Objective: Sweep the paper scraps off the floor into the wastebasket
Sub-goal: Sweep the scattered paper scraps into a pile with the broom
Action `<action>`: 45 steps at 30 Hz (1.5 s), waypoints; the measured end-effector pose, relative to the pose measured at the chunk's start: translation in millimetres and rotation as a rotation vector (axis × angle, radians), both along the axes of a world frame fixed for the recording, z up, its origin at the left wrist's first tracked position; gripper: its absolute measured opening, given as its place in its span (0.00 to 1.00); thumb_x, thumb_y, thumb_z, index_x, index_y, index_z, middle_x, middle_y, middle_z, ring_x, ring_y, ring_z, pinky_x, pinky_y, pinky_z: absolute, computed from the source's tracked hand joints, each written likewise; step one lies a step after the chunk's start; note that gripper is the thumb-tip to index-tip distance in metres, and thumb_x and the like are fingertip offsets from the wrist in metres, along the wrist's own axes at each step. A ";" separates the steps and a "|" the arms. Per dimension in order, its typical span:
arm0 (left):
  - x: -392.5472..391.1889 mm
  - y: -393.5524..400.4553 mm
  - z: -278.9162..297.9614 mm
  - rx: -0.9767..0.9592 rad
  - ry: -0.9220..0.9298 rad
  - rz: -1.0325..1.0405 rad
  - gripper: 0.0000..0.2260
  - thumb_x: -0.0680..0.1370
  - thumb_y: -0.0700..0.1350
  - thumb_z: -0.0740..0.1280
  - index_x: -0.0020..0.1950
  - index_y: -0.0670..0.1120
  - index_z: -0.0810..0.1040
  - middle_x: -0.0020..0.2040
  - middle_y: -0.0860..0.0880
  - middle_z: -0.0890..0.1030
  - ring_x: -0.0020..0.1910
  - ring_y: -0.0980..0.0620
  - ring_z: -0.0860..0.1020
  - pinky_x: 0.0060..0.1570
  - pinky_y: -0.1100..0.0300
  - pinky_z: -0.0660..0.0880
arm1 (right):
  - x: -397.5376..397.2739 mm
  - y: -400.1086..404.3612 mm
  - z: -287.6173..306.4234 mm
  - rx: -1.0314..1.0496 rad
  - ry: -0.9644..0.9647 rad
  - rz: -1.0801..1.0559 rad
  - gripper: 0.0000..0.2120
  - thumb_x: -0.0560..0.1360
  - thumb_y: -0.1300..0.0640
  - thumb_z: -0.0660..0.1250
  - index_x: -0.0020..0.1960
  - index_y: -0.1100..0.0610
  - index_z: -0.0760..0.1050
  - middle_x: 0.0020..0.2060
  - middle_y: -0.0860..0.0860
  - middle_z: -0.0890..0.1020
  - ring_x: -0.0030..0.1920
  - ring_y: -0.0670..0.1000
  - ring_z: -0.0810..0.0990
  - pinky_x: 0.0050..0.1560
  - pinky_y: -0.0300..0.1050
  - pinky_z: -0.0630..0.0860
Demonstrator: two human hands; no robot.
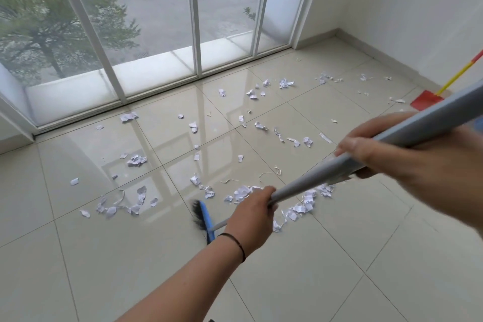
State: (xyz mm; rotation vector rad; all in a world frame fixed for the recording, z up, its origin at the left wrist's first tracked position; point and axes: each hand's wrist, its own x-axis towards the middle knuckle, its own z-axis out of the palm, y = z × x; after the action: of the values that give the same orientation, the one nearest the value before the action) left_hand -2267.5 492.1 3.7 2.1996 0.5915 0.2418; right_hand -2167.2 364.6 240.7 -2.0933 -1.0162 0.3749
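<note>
1. The left hand (251, 217) was curled tight around the grey broom handle (308, 183), low down near the brush.
2. The right hand (371, 149) gripped the same handle higher up, close to the camera.
3. The handle was long, smooth and round. It ran from 2 o'clock at the top down to 8 o'clock at the brush.
4. The broom head (202, 219) was blue plastic with dark bristles. It sat on the floor just left of the left hand.
5. The paper scraps (243, 192) were white, torn and crumpled. They looked light and easy to push.
6. The nearest pile lay at 12 o'clock from the broom head, very close, and spread off toward 3 o'clock under the handle.
7. More scraps lay at 10 o'clock from the brush, and many more far off toward 12 and 1 o'clock, near the window (194, 21).
8. The left hand was the nearer one to the scraps.
9. The floor (130, 256) was made of shiny, pale tiles, so the paper should slide well.
10. A red dustpan (426, 100) with a yellow and red stick stood by the wall at 2 o'clock.
11. I could not see a wastebasket.
12. The sweeping looked barely started, since scraps were still spread all over.
</note>
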 end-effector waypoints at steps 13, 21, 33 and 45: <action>69.1 5.4 -10.8 -0.182 0.157 0.049 0.03 0.79 0.43 0.61 0.46 0.46 0.70 0.41 0.45 0.74 0.38 0.44 0.70 0.39 0.55 0.69 | 33.1 38.2 -15.9 -0.173 0.001 0.233 0.04 0.70 0.57 0.69 0.37 0.55 0.80 0.25 0.53 0.75 0.22 0.43 0.65 0.21 0.31 0.62; 89.1 42.1 47.3 -0.048 -0.069 0.222 0.07 0.76 0.40 0.60 0.39 0.49 0.67 0.35 0.50 0.73 0.34 0.49 0.70 0.33 0.57 0.68 | 123.4 69.9 11.4 0.042 0.032 0.127 0.14 0.65 0.35 0.73 0.44 0.43 0.84 0.37 0.50 0.87 0.37 0.53 0.87 0.44 0.58 0.83; -59.2 200.1 3.7 0.133 0.230 0.430 0.08 0.78 0.47 0.60 0.40 0.55 0.65 0.38 0.55 0.71 0.38 0.50 0.72 0.35 0.57 0.66 | 19.4 208.2 -66.2 0.071 0.301 0.370 0.14 0.70 0.42 0.72 0.39 0.54 0.82 0.34 0.52 0.86 0.36 0.50 0.86 0.43 0.52 0.84; -186.8 337.3 -49.5 -0.123 0.483 0.484 0.05 0.77 0.46 0.60 0.47 0.46 0.73 0.46 0.48 0.80 0.47 0.47 0.77 0.43 0.58 0.71 | -146.7 353.2 -120.3 -0.026 0.227 0.551 0.07 0.74 0.56 0.67 0.38 0.56 0.79 0.30 0.50 0.78 0.29 0.44 0.72 0.29 0.31 0.65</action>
State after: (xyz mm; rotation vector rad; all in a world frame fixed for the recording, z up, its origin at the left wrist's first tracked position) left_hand -2454.3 829.4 -45.8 1.9691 1.3704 -0.0851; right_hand -2313.8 717.9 120.4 -1.7143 -1.4411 0.8797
